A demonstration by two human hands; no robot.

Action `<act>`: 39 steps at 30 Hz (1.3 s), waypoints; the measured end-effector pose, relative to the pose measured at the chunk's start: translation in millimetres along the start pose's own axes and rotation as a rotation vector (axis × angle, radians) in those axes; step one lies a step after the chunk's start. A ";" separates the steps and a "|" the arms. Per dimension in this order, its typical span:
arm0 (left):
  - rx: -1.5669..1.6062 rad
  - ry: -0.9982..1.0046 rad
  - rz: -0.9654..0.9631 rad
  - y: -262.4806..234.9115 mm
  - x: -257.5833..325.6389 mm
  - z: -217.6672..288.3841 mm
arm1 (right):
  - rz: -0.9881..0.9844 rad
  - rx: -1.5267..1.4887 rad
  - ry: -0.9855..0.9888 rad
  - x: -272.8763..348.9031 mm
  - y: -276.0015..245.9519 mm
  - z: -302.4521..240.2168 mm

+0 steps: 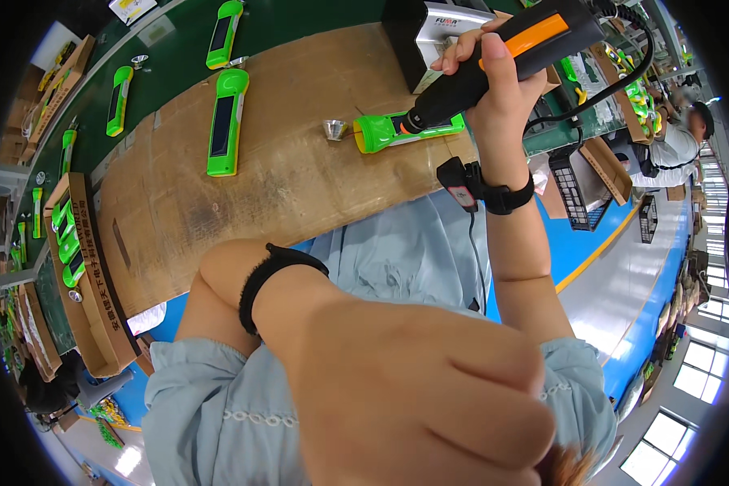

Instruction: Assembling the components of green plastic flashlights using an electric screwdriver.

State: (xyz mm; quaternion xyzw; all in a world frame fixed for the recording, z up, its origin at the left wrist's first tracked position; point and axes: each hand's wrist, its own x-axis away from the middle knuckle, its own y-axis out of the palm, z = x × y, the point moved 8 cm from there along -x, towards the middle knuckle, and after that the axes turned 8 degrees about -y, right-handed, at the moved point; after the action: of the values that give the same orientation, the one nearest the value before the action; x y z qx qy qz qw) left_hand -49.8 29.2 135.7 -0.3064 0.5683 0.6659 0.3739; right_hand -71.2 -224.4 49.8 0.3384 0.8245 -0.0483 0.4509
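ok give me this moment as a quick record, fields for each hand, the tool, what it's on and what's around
right hand: gripping a black and orange electric screwdriver, tip down
tool contact: tip on a green flashlight body lying on the cardboard sheet
left hand: closed in a fist close to the camera, holds no visible thing
wrists: black strap on each
nearby: small metal reflector cone; another green flashlight on the cardboard
belt: dark green conveyor with more flashlights
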 end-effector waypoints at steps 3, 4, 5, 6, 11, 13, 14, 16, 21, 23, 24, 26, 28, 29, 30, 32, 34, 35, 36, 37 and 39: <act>-0.372 -0.417 -0.847 19.4 16.8 -33.2 | -0.007 0.075 0.018 3.1 1.8 5.8; -0.516 -0.340 -0.927 19.0 24.3 -41.2 | -0.009 0.171 0.037 5.2 0.7 7.5; -0.722 -0.535 -1.078 8.5 39.7 -63.6 | -0.004 0.206 0.044 7.2 0.7 8.7; -0.931 -0.732 -1.225 -8.6 55.7 -81.2 | -0.003 0.209 0.036 7.5 0.5 6.9; -1.593 -0.736 -0.991 -115.3 80.5 -153.9 | 0.013 0.184 0.066 10.4 5.7 14.0; -1.548 -0.654 -0.856 -145.0 96.5 -178.6 | 0.032 0.186 0.109 12.9 8.0 18.3; -1.517 -0.711 -0.866 -160.4 112.3 -192.1 | 0.029 0.188 0.098 12.6 9.1 17.8; -1.494 -0.766 -0.866 -169.1 117.3 -200.1 | 0.052 0.166 0.132 15.1 10.5 20.1; -1.529 -0.832 -0.923 -168.3 120.8 -205.3 | 0.081 0.137 0.151 16.7 9.8 21.3; -1.524 -0.797 -0.901 -168.4 121.4 -204.7 | 0.074 0.125 0.155 18.4 10.6 21.6; -1.517 -0.765 -0.882 -168.4 120.0 -204.2 | 0.069 0.113 0.162 18.4 11.7 22.1; -1.521 -0.765 -0.886 -168.1 119.6 -204.6 | 0.090 0.095 0.166 19.0 12.6 21.2; -1.528 -0.763 -0.897 -167.7 119.7 -204.1 | 0.073 0.088 0.190 20.1 14.6 23.2; -1.531 -0.759 -0.887 -167.8 119.6 -203.8 | 0.084 0.148 0.166 19.8 13.1 22.6; -1.533 -0.755 -0.879 -167.0 119.1 -202.8 | 0.088 0.141 0.155 20.2 12.3 22.5; -1.568 -0.736 -0.894 -164.3 116.0 -200.3 | 0.073 0.124 0.196 21.7 12.0 25.9; -1.611 -0.712 -0.905 -162.8 112.8 -198.4 | 0.087 0.087 0.174 20.9 12.3 22.4; -1.587 -0.713 -0.895 -162.8 113.0 -196.8 | 0.097 0.057 0.167 20.6 12.7 19.3; -1.561 -0.708 -0.890 -163.9 112.0 -197.4 | 0.124 0.008 0.150 19.0 9.7 14.8; -1.537 -0.664 -0.896 -162.3 110.4 -194.5 | 0.132 0.035 0.101 14.0 6.7 5.2; -1.547 -0.647 -0.952 -158.9 111.0 -188.6 | 0.177 -0.009 0.004 1.5 -3.0 -18.6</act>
State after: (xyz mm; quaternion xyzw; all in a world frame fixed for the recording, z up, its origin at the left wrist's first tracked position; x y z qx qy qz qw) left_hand 22.4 -128.2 -72.1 -0.4679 -0.3421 0.6871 0.4381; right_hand -86.9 -218.8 58.8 0.4081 0.7924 -0.0037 0.4533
